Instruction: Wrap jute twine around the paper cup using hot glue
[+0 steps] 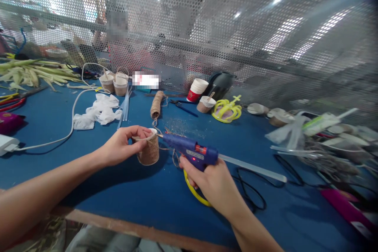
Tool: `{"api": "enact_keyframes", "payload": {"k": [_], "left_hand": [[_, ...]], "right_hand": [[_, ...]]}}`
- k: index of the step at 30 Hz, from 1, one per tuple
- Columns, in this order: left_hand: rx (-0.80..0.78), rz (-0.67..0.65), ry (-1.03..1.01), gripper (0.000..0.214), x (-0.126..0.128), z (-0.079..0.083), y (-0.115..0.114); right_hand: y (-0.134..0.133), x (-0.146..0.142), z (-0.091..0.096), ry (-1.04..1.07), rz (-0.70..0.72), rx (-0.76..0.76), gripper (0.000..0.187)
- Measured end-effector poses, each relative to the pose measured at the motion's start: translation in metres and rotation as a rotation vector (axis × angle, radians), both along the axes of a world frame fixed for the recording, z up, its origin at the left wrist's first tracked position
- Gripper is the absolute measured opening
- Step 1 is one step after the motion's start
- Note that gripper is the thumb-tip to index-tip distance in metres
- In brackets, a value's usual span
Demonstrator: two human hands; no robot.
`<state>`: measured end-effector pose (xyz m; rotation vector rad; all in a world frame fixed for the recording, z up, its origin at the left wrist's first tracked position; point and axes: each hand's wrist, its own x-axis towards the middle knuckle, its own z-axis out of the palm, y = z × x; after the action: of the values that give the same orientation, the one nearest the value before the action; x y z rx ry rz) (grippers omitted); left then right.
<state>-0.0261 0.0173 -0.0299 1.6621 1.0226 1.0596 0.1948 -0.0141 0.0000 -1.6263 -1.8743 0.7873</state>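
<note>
My left hand (126, 143) grips a small paper cup (149, 151) by its upper part, with brown twine wrapped around the cup's side and a white rim showing. In my right hand (208, 179) is a blue glue gun (189, 147), its red light lit and a long clear glue stick (254, 167) sticking out of its back. The nozzle points left and meets, or almost meets, the cup's rim. A strand of twine runs from the cup toward a twine roll (156, 104) lying behind it. Under the glue gun, a yellow ring (196, 193) is partly hidden by my right hand.
Pliers (184, 107), stacked paper cups (197, 89), a dark jug (221, 85) and a yellow crown-shaped piece (226, 109) stand or lie toward the back. White crumpled cloth (99, 112) and a white cable (72, 126) are at left. A perforated metal screen (189, 35) rises behind the table.
</note>
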Motion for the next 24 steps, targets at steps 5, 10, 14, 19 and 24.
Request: {"api": "enact_keyframes", "payload": {"k": [5, 10, 14, 19, 24], "left_hand": [[-0.001, 0.010, 0.004, 0.017, 0.000, 0.000, 0.000], [-0.002, -0.002, -0.011, 0.017, 0.000, -0.001, 0.000], [0.010, -0.011, -0.003, 0.017, -0.001, -0.001, 0.000], [0.032, -0.017, -0.010, 0.018, -0.003, 0.004, 0.000], [0.030, -0.030, 0.017, 0.018, -0.005, 0.009, -0.001]], "right_hand": [[0.002, 0.002, -0.003, -0.010, 0.013, 0.037, 0.028], [0.006, 0.002, -0.006, 0.023, 0.005, 0.032, 0.027], [0.007, 0.001, -0.004, 0.092, -0.002, 0.013, 0.023], [0.012, 0.008, 0.004, 0.275, 0.013, -0.043, 0.025], [0.045, 0.033, 0.004, 0.211, -0.179, 0.064, 0.032]]}}
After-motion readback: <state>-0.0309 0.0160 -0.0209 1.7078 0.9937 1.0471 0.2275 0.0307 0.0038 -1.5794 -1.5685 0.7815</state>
